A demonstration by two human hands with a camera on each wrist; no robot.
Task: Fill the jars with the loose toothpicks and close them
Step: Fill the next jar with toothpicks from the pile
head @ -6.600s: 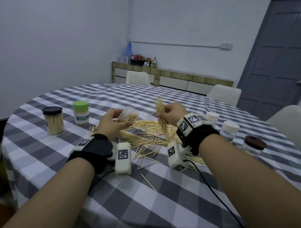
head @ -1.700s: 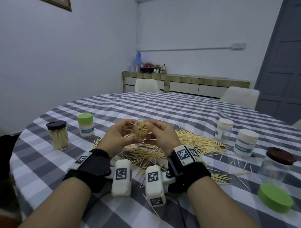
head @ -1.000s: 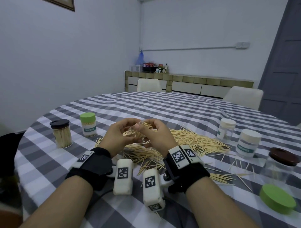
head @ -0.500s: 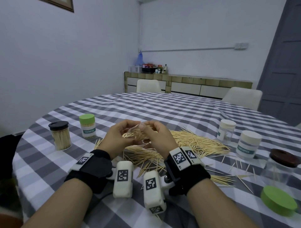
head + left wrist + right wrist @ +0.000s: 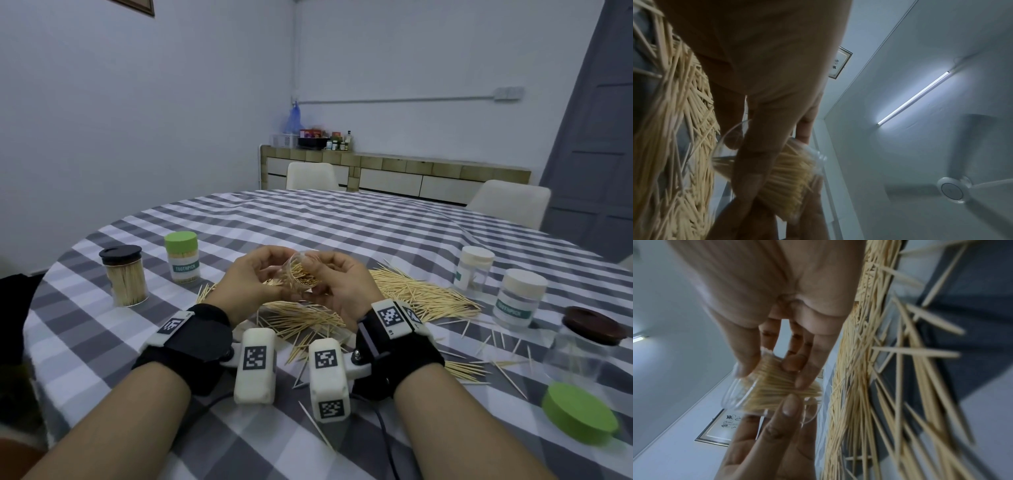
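A round table (image 5: 239, 442) covered in a grey and white checked cloth fills the view. A broad heap of loose toothpicks (image 5: 411, 294) is spread across its middle, within easy reach of both hands.

Two closed, filled jars, a black-lidded jar (image 5: 124, 274) and a green-lidded jar (image 5: 182, 257), are set aside at the far left, probably as finished work. At the right, two white-lidded jars (image 5: 474, 269) and a brown-lidded jar (image 5: 582, 346) stand near a loose green lid (image 5: 579, 413), which is likely meant for the jar in hand.

Above the heap, a small clear jar (image 5: 303, 275) is held tipped, its mouth turned toward the person, so that strays would fall back onto the heap. The left hand (image 5: 253, 284) is curled round the jar's side to steady it. The right hand (image 5: 337, 284) grips the other side, with its fingertips (image 5: 791, 404) pressed at the packed toothpick ends, seemingly to settle them. The jar looks nearly full and is not yet capped.
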